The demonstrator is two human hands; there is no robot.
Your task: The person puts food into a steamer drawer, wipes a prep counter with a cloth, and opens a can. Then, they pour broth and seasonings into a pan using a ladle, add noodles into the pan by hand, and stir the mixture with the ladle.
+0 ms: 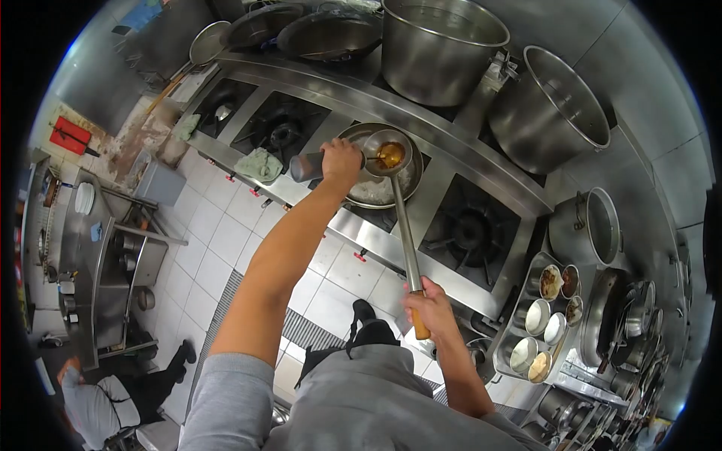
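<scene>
My left hand (342, 161) is wrapped round a dark bottle (307, 167), tipped on its side with its neck toward the ladle. My right hand (430, 307) grips the wooden end of the long-handled ladle (403, 218). The ladle's bowl holds an amber liquid (390, 155) and is held over a round pan (368, 191) on the stove. Something pale and wet-looking lies in the pan. Left of the bottle, a crumpled green cloth (259, 164) rests on the stove's front edge.
Large metal pots (444, 64) and woks (329, 36) line the back. Bare burners (472, 233) flank the pan. At right stands a tray (500, 353) of several ingredient bowls (555, 328). Another person (101, 402) is at the lower left, near a metal counter (101, 286).
</scene>
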